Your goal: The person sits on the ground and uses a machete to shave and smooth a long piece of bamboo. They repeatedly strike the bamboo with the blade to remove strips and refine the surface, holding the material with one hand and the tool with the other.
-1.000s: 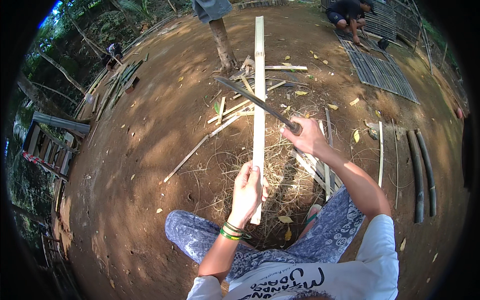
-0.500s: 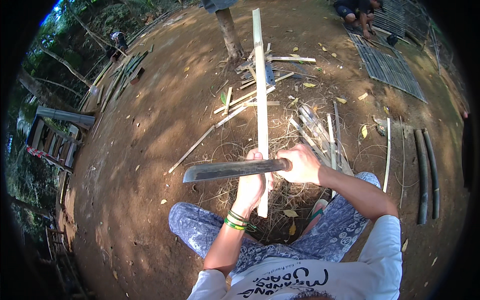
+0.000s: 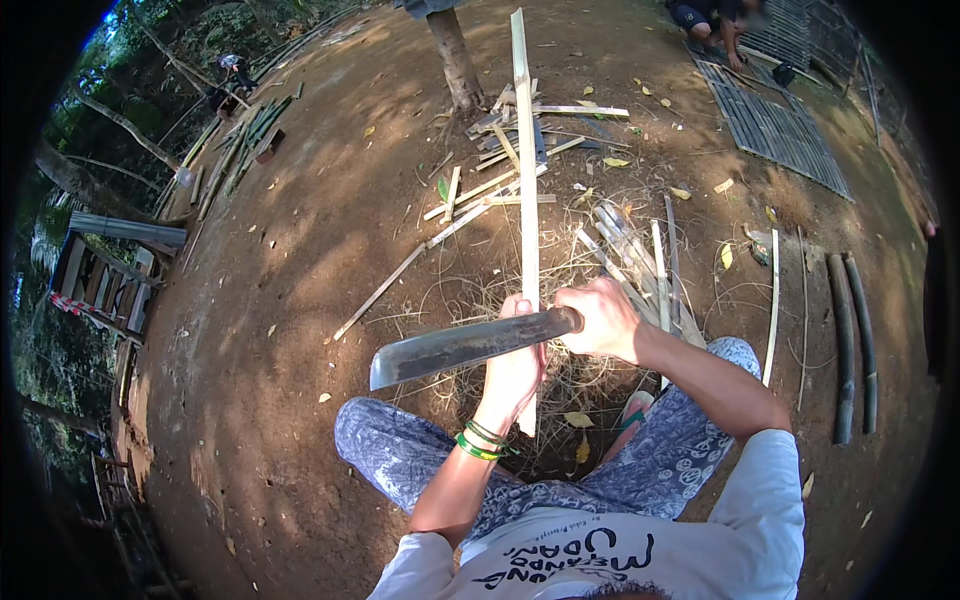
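My left hand (image 3: 513, 370) is closed round a long, pale split bamboo strip (image 3: 527, 190) near its lower end. The strip points away from me, its far end beyond the pile of offcuts. In my right hand (image 3: 602, 318) is the handle of a machete (image 3: 465, 348), with the broad dark blade reaching left across the strip and over my left hand. Part of my left fingers is hidden behind the blade. Whether the blade touches the strip I cannot tell. Thin curled shavings (image 3: 470, 385) lie on the ground under both hands, between my crossed legs.
Bamboo offcuts (image 3: 490, 190) are heaped by a tree trunk (image 3: 457, 62) ahead. Split pieces (image 3: 632, 255) lie right of the shavings, and two dark poles (image 3: 843, 350) farther right. One person (image 3: 712, 25) crouches by a slatted bamboo panel (image 3: 785, 130); another (image 3: 235, 75) is far left.
The machete blade has tilted, its tip dropping toward me and its broad face showing more. The bamboo strip has shifted slightly, its far end moving a little right and away. Both hands keep their grip.
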Demonstrator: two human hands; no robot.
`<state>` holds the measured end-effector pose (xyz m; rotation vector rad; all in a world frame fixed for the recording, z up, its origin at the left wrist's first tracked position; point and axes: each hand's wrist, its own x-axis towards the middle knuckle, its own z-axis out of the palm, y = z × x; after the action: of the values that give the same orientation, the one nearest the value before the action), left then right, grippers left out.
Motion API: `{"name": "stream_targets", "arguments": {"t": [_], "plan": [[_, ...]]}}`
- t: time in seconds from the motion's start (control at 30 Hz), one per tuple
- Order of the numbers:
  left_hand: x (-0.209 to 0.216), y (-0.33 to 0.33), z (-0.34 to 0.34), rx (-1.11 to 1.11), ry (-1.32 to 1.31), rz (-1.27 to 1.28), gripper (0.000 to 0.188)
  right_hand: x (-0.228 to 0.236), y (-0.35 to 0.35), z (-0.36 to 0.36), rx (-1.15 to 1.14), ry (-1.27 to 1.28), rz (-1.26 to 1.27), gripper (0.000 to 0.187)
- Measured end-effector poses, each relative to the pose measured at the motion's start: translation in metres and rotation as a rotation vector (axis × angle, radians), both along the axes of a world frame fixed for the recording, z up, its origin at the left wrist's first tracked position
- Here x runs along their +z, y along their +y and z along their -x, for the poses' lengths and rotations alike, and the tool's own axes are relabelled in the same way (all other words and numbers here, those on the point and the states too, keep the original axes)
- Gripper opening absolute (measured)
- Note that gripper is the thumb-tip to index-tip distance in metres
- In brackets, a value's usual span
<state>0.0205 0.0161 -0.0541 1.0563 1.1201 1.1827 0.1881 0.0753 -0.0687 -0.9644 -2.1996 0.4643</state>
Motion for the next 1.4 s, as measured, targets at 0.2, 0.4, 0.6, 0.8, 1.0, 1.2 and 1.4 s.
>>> {"name": "stream_targets", "arguments": {"t": [0.2,0.4,0.6,0.8,1.0,1.2,1.4], "plan": [[0.001,-0.007,0.0,0.007,-0.067,0.078,0.033,-0.009,0.009,-0.006,-0.004,-0.043,-0.097,0.015],[-0.001,-0.013,0.002,0.043,-0.084,0.125,0.031,-0.018,0.025,-0.01,-0.092,-0.106,-0.126,0.016],[-0.003,-0.027,0.02,-0.034,-0.252,0.15,0.03,-0.016,0.034,-0.016,-0.068,-0.208,-0.131,0.02],[0.008,-0.093,0.039,-0.157,-0.329,0.313,0.027,0.0,0.094,-0.076,-0.479,-0.19,0.049,0.011],[0.0,-0.07,0.045,-0.12,-0.418,0.284,0.026,-0.006,0.03,-0.023,-0.229,-0.167,0.013,0.013],[0.004,-0.115,0.068,-0.186,-0.377,0.327,0.027,0.014,0.072,-0.054,-0.446,-0.218,0.346,0.008],[-0.01,-0.123,0.082,-0.179,-0.389,0.365,0.027,0.004,0.059,-0.048,-0.339,-0.27,0.12,0.012]]}}
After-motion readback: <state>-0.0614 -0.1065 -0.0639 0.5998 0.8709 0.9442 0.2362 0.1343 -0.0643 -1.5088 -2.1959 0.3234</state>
